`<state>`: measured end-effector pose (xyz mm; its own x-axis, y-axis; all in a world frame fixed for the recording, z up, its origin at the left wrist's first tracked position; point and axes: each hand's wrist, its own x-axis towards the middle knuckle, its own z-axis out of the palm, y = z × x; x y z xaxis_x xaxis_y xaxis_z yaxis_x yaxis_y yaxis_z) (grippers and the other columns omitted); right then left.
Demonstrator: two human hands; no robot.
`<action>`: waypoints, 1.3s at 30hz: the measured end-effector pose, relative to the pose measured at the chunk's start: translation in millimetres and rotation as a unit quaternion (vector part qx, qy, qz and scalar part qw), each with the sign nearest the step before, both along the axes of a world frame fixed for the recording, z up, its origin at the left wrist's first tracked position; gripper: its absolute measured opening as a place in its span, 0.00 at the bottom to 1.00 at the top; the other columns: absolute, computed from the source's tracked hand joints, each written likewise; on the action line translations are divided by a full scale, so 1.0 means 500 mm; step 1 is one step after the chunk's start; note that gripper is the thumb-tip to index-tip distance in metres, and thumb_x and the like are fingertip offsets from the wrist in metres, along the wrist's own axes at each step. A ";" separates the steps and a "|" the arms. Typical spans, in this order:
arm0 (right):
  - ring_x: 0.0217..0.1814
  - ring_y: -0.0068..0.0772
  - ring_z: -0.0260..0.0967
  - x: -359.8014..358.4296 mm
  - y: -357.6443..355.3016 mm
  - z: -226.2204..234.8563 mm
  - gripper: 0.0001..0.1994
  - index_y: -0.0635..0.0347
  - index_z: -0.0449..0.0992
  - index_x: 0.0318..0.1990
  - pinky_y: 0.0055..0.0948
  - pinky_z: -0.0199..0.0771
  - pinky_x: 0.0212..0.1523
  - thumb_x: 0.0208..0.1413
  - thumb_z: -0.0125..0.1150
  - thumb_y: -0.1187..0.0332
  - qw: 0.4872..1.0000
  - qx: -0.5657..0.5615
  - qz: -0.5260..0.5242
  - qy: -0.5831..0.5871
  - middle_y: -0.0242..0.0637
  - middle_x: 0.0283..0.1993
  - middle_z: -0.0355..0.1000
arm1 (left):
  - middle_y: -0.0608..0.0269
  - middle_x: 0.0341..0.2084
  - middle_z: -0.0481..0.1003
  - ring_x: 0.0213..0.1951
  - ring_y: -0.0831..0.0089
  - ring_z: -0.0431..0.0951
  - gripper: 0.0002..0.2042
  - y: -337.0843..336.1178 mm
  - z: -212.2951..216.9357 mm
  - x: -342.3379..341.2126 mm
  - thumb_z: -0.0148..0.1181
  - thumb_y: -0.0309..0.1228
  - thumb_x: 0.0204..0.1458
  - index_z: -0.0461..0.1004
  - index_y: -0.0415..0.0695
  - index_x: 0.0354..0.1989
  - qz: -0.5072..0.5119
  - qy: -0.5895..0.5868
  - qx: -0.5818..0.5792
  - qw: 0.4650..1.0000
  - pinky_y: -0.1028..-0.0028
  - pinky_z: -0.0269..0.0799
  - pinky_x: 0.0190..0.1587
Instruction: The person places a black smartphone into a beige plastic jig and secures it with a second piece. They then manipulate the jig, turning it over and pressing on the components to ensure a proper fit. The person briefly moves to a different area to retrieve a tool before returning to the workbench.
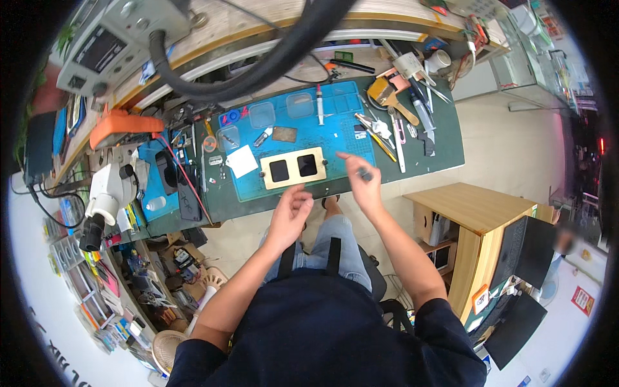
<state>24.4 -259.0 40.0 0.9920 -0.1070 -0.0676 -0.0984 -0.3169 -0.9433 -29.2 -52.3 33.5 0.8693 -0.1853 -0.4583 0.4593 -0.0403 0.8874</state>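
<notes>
Fingers of the right hand (362, 180) pinch a small dark part (365, 173). The left hand (288, 213) hangs empty, loosely curled. Just beyond both lies a tan frame (293, 168) on the blue mat (335, 113), long axis left-right, left hand nearer.

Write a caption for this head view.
Right hand holds a small dark tool above a tan two-window frame on a blue mat.

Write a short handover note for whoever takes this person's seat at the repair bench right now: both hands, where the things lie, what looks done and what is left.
Left hand: empty, fingers curled, at the bench's near edge.
Right hand: pinching a small dark part above the blue mat.
Tan frame with two dark square openings lies flat on the mat; syringe lies behind it.
Done: cannot tell. Left: probably placing the part.
</notes>
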 end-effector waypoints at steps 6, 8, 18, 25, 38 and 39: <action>0.30 0.19 0.64 0.048 0.019 -0.115 0.15 0.67 0.75 0.48 0.24 0.67 0.34 0.71 0.47 0.63 0.996 0.068 -0.064 -0.012 0.29 0.29 0.71 | 0.56 0.47 0.77 0.43 0.74 0.77 0.19 0.067 0.001 -0.066 0.57 0.27 0.61 0.66 0.39 0.59 -0.009 -0.004 0.056 0.998 0.74 0.74 0.45; 0.30 0.19 0.64 0.060 0.036 -0.070 0.15 0.66 0.74 0.50 0.23 0.65 0.33 0.71 0.45 0.63 0.992 0.091 -0.091 0.013 0.27 0.25 0.68 | 0.54 0.51 0.75 0.46 0.71 0.77 0.22 0.070 -0.002 -0.072 0.58 0.28 0.60 0.63 0.39 0.63 0.000 -0.003 0.049 0.999 0.73 0.74 0.48; 0.37 0.62 0.74 -0.114 0.142 0.039 0.15 0.65 0.68 0.48 0.50 0.76 0.35 0.54 0.56 0.71 0.935 -0.155 0.317 0.025 0.55 0.38 0.75 | 0.53 0.58 0.70 0.58 0.66 0.69 0.18 -0.045 -0.013 -0.046 0.40 0.33 0.68 0.72 0.32 0.54 0.210 -0.017 -0.099 0.972 0.68 0.59 0.65; 0.23 0.13 0.60 0.005 0.111 0.087 0.14 0.57 0.70 0.38 0.18 0.60 0.21 0.71 0.46 0.56 0.826 0.155 0.372 0.394 0.25 0.26 0.66 | 0.55 0.54 0.74 0.55 0.68 0.73 0.23 -0.001 0.020 0.043 0.41 0.44 0.68 0.71 0.36 0.56 0.192 -0.011 -0.189 0.963 0.67 0.66 0.59; 0.29 0.28 0.72 0.689 0.326 -0.107 0.08 0.66 0.74 0.43 0.22 0.74 0.27 0.64 0.54 0.69 0.981 0.133 0.040 0.133 0.39 0.30 0.74 | 0.49 0.52 0.70 0.51 0.64 0.72 0.25 0.155 -0.170 0.043 0.50 0.22 0.61 0.55 0.34 0.66 0.429 -0.329 0.199 0.817 0.66 0.66 0.57; 0.27 0.29 0.72 0.756 0.303 -0.148 0.09 0.65 0.76 0.41 0.24 0.74 0.26 0.64 0.55 0.68 0.985 0.124 0.032 0.112 0.40 0.28 0.75 | 0.49 0.52 0.70 0.51 0.64 0.72 0.24 0.157 -0.188 0.037 0.50 0.22 0.61 0.55 0.34 0.66 0.433 -0.339 0.209 0.809 0.66 0.66 0.58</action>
<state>402.5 -107.3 -33.9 0.9532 0.0025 -0.3024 -0.3009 -0.0921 -0.9492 -10.7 26.0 -60.5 0.6686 0.6750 0.3119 -0.1105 -0.3246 0.9394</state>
